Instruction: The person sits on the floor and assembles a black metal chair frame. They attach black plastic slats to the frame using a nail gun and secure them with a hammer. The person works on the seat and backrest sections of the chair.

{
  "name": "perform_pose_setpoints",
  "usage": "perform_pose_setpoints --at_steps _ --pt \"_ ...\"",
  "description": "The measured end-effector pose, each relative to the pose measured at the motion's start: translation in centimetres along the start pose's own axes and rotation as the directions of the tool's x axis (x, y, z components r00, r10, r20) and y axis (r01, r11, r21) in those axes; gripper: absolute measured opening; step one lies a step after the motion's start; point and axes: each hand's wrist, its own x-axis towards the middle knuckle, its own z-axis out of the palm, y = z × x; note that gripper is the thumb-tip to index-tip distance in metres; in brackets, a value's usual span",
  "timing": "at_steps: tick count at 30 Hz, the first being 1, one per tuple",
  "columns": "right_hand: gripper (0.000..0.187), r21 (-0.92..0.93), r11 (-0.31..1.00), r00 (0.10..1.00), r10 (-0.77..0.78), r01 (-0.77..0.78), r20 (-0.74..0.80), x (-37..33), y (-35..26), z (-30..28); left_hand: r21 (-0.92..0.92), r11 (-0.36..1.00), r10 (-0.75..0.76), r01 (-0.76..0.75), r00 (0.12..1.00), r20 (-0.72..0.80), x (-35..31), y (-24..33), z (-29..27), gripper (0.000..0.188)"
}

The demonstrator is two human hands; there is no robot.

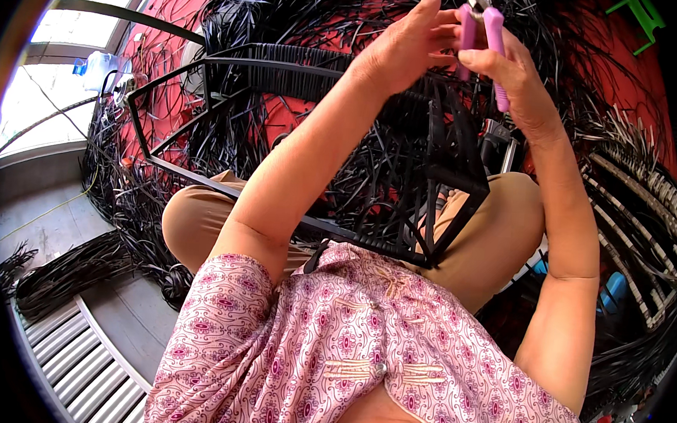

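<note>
My right hand (521, 83) is closed round a pair of pink-handled pliers (491, 31), held up at the top of the view with the metal jaws pointing away. My left hand (411, 41) is raised just beside them, its thumb stretched up and its fingers reaching toward the handles. Those fingertips are partly hidden behind the pliers, so I cannot tell whether they touch. Below both hands, a black metal frame (178, 172) rests across my lap. Black strips are wrapped closely along one of its bars (297, 58).
Loose black strips (349, 162) lie tangled over the red floor covering (278, 119). Coils with pale bands (642, 195) are at the right, a green stool (641, 17) at the far right. A bundle of strips (75, 273) lies left, near a ribbed grey surface (85, 363).
</note>
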Motion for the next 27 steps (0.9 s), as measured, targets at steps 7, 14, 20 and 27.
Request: perform_pose_setpoints --at_steps 7,14,20,27 --pt "0.068 -0.821 0.566 0.981 0.112 0.068 0.158 1.3 10.6 -5.7 0.974 0.221 0.117 0.056 0.99 -0.083 -0.9 -3.4 -11.3 0.036" --pt "0.072 -0.876 0.48 0.85 0.484 -0.057 0.21 4.2 13.9 -4.2 0.997 -0.029 0.023 0.077 0.997 -0.076 0.6 -6.3 -15.1 0.027" --pt "0.076 -0.876 0.481 0.851 0.478 -0.046 0.218 5.8 15.5 -2.6 0.954 0.29 -0.016 0.072 0.997 -0.07 1.8 -7.5 -17.9 0.026" --pt "0.073 -0.912 0.405 0.787 0.581 -0.056 0.209 6.8 16.8 -0.8 0.877 0.464 -0.016 0.123 0.991 -0.131 1.9 -8.5 -18.7 0.028"
